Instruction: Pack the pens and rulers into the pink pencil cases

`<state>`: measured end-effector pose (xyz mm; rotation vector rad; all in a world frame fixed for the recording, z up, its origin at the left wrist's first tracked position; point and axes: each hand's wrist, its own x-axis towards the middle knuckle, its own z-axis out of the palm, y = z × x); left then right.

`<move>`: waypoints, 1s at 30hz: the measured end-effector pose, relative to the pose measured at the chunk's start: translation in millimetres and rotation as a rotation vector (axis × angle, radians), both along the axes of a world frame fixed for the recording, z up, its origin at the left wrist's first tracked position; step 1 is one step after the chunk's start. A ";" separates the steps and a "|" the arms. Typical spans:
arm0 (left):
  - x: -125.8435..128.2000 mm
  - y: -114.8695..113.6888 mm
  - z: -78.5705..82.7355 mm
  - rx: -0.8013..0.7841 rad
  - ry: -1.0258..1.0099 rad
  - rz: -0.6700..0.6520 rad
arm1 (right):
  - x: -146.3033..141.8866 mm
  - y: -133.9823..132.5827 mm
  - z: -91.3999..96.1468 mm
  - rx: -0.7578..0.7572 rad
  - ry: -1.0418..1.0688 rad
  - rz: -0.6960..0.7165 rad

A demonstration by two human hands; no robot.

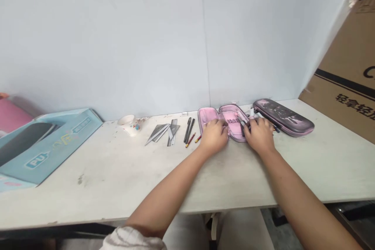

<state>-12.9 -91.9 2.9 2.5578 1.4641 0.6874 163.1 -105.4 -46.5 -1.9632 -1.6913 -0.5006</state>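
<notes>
Head view: at bottom centre, the left hand (213,136) and right hand (259,135) lie curled over an open pink zip pencil case (233,125) on a white table (117,187). Both hands look closed around the case's edges, with dark slim items (242,125) beneath the right hand, but whether either hand is truly grasping cannot be told. The case looks light and semi-stiff, a moulded shell with a soft lining, best taken by its rim; its smooth underside may slide on the tabletop. Just beyond it lies a dark mauve shell (283,117), perhaps its other half. Left of the hands are two black pens (189,129), two short red pencils (190,140) and a small heap of metal rulers and set squares (161,133), too overlapped to count. Further left sit one white ceramic cup (127,122) and one pale blue box (49,144); one cardboard carton (342,74) stands at upper right.
</notes>
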 end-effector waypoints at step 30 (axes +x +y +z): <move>-139.7 -9.6 -21.7 -0.549 -0.880 -0.066 | -145.0 -2.7 48.5 -0.185 1.317 0.738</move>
